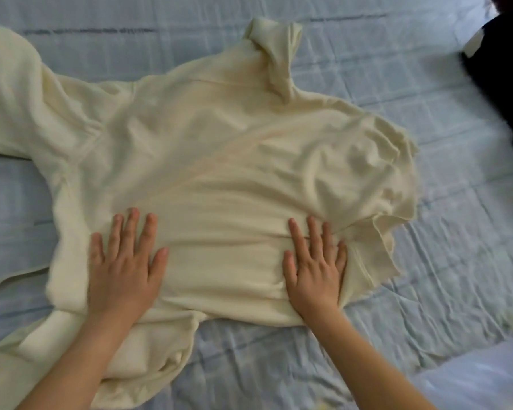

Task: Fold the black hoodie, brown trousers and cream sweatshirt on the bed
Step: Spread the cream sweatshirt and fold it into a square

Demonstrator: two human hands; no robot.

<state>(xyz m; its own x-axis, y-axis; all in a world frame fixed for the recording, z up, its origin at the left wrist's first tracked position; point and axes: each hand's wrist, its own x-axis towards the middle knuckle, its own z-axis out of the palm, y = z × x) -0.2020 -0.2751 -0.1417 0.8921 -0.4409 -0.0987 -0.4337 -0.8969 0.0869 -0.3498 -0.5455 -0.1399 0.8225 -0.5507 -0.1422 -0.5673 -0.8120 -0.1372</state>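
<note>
**Both hands flat on the sweatshirt**

The sweatshirt [219,158] lies spread out on the bed [433,261], filling the middle and left of the view. It rests on a pale blue checked sheet [367,69] that is creased near the lower edge.

The left hand [125,267] lies palm down on the near left part of the cloth, fingers straight and spread, holding nothing. The right hand [314,270] lies the same way on the near right part, just beside a rumpled fold, fingers straight and also gripping nothing. The two hands are well apart, with smooth cloth between them.

One sleeve [12,93] runs off toward the far left. More cream cloth is bunched under the left forearm. The sweatshirt's right side is wrinkled. A black garment [504,69], blurred, sits at the far right edge, apart from the sweatshirt.
</note>
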